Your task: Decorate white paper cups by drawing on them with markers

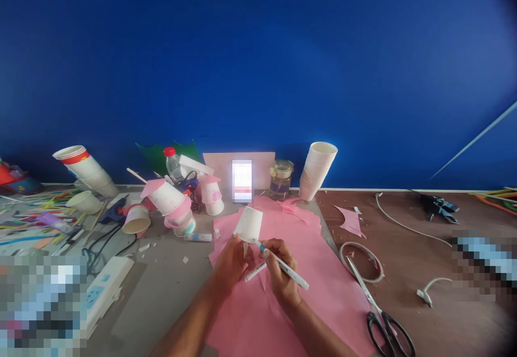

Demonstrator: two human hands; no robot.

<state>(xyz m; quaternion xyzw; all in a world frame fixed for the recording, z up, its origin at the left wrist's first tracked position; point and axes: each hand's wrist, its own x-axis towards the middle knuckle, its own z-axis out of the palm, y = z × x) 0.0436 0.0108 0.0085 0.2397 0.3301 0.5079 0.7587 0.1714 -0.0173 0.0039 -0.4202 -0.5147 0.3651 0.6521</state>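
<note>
My left hand (232,263) holds a white paper cup (249,223) by its lower edge, with the cup tilted over the pink paper (307,271). In my right hand (283,273) a white marker (293,276) with a blue end is gripped like a pen. Its tip points at the cup's lower edge, but I cannot tell whether they touch. Between the hands, a second white pen-like stick (255,272) lies partly hidden over the pink paper.
Behind stand a lit phone (242,182), a glass jar (280,178) and a cup stack (317,171). Pink-decorated cups (166,198) and a power strip (107,287) are left. Scissors (377,314) and a tape roll (361,261) lie right.
</note>
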